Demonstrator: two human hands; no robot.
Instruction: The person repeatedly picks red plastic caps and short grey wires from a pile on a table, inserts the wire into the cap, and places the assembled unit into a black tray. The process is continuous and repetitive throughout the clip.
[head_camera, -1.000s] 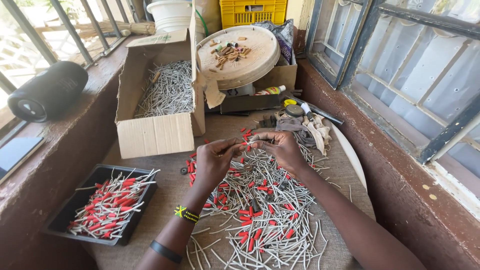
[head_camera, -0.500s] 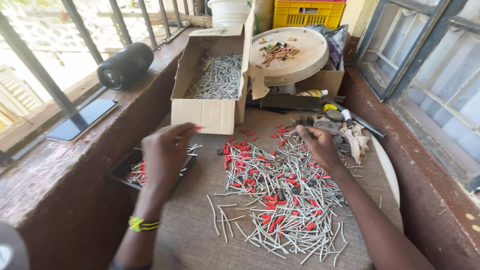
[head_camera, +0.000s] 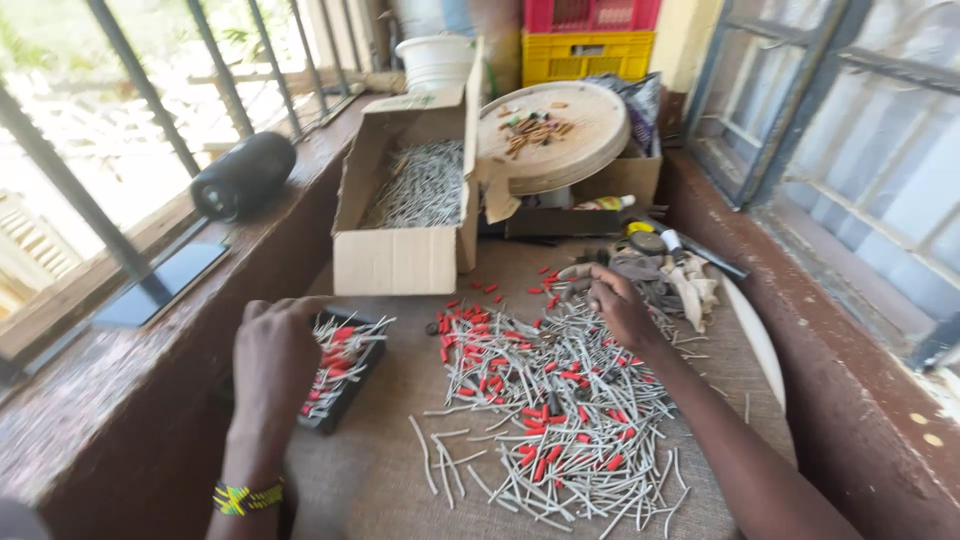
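While my left hand (head_camera: 275, 355) hovers, fingers curled loosely, over the black tray (head_camera: 345, 400) of red-tipped pins (head_camera: 335, 355), I judge them light, stiff, and best pinched mid-shaft. They lie crosswise under my fingertips, tips mostly rightward. My right hand (head_camera: 618, 305) rests beyond the loose pile (head_camera: 550, 400); its grip I cannot tell.

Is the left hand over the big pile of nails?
No, the left hand is over the black tray, left of the pile of nails.

Bright daylight pours through the barred window (head_camera: 120, 150) at left, blown out to white there. Away from it the bench stays evenly lit, sharp, with wide-angle stretching at edges.
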